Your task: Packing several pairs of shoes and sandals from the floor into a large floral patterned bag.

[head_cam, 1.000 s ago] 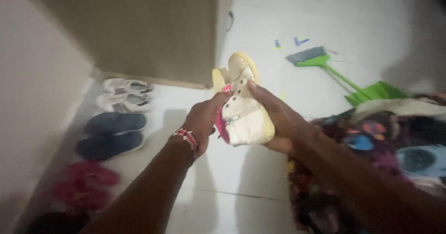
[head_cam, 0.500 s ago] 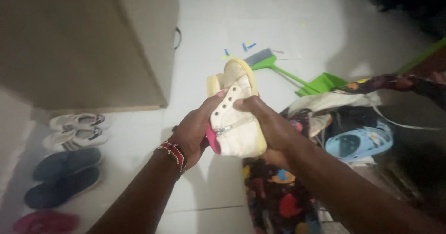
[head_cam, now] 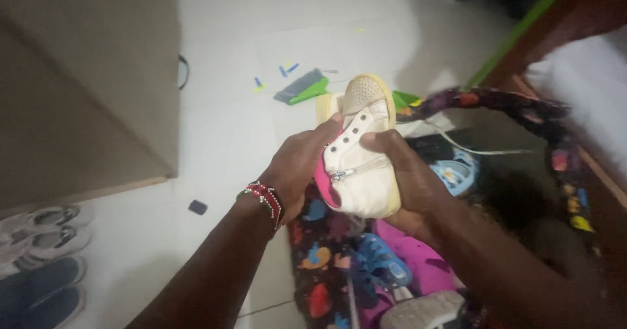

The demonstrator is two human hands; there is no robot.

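I had the small cream shoe (head_cam: 363, 172) up in front of me, toe pointing away, over the patterned bag (head_cam: 326, 263) of footwear on the floor. My left hand (head_cam: 297, 165) clamped its pink-lined collar side while my right hand (head_cam: 408, 179) gripped the zipped flank, steadying it, apparently for a look. A green dustpan brush (head_cam: 302, 88) lay beyond on the tiles.

Cream shoe (head_cam: 362, 172): matt cloth-like upper, metal-looking zip and eyelets, smooth pale-yellow rubbery sole with dotted toe, glossy pink lining. Bead bracelet (head_cam: 264, 198) on wrist: small shiny red, white and dark beads. Floor (head_cam: 228, 126): smooth glossy white tiles. Cabinet (head_cam: 85, 87): matt beige board, wood-like. Bag (head_cam: 313, 263): dark printed cloth, soft. Blue clog (head_cam: 382, 263): smooth plastic. Brush (head_cam: 304, 87): green plastic, grey bristles.
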